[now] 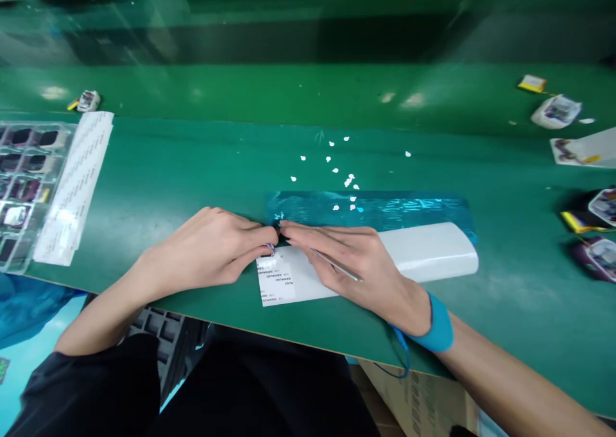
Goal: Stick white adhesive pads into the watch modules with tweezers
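Observation:
My left hand (219, 248) is closed in a pinch on a small dark part (270, 249) with a purplish edge, mostly covered by the fingers. Close beside it, my right hand (344, 251) holds slim metal tweezers (337, 265); their rear end sticks out below the fingers and their tip is hidden. The fingertips of both hands meet above the left end of a white sheet (274, 286) with printed rows. This sheet passes under my right hand and curls over at its right end. Behind the hands lies a shiny blue film strip (414, 209).
Several tiny white tabs (335, 171) lie scattered behind the film. On the left are a clear compartment tray (60, 161) with small devices and a stack of printed strips (72, 193). Small devices with yellow batteries (556, 111) stand right. A blue wrist strap (439, 325) trails a cord.

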The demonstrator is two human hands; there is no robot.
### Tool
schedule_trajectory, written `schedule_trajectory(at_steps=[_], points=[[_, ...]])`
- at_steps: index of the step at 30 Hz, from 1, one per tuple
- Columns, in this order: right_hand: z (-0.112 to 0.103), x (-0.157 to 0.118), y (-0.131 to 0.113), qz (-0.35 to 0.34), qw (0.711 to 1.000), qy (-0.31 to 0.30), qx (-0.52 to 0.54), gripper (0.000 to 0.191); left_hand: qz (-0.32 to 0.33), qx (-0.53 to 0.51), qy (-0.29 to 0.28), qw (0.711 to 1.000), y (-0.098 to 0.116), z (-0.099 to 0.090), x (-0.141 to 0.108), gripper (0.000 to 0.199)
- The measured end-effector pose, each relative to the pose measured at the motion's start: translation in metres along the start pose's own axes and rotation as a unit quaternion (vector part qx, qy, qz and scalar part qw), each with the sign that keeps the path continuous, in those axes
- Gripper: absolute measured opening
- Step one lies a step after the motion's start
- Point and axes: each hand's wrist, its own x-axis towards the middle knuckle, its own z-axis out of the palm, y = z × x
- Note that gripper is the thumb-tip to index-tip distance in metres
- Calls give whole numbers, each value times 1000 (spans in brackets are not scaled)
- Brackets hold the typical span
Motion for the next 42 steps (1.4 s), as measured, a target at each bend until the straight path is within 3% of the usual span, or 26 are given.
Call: schedule_trajectory(at_steps=[5, 7, 8, 10, 12, 13, 15, 18, 22, 28, 31, 34, 37, 42], points=[[-7, 4, 0, 8, 996, 85, -33, 38, 35, -29, 28, 999, 4, -2, 2, 23], [-12, 6, -2, -8, 992, 101, -74, 44, 43, -115, 77, 989, 9, -5, 2, 19], [-14, 7, -4, -12, 989, 107, -97, 48, 21, -179, 128, 975, 10, -6, 2, 17], [-18, 7, -7, -14, 984, 117, -135, 56, -85, -321, 256, 908, 8, -8, 5, 11], [-21, 7, -10, -15, 981, 119, -150, 63, -211, -450, 339, 799, 0, -6, 10, 6], [-21, 7, -11, -19, 981, 119, -155, 66, -255, -506, 345, 748, -6, -4, 14, 6], [-22, 5, -11, -32, 980, 111, -162, 71, -301, -601, 300, 677, -16, 0, 20, 8], [-21, 4, -10, -55, 978, 105, -170, 75, -302, -679, 221, 632, -20, 3, 25, 8], [-22, 4, -11, -58, 978, 103, -174, 72, -270, -724, 173, 611, -9, 3, 24, 16], [-27, 5, -15, -103, 979, 66, -164, 68, -256, -664, 211, 670, -2, 14, 22, 14], [-29, 6, -18, -115, 978, 29, -173, 64, -248, -644, 254, 678, -5, 20, 21, 11], [-29, 7, -19, -131, 973, 12, -189, 48, -249, -638, 306, 662, -4, 22, 22, 10], [-28, 8, -19, -147, 967, 9, -206, 37, -266, -655, 316, 633, 1, 22, 23, 8], [-25, 6, -15, -131, 971, 17, -200, 43, -269, -681, 289, 617, 9, 27, 24, 11]])
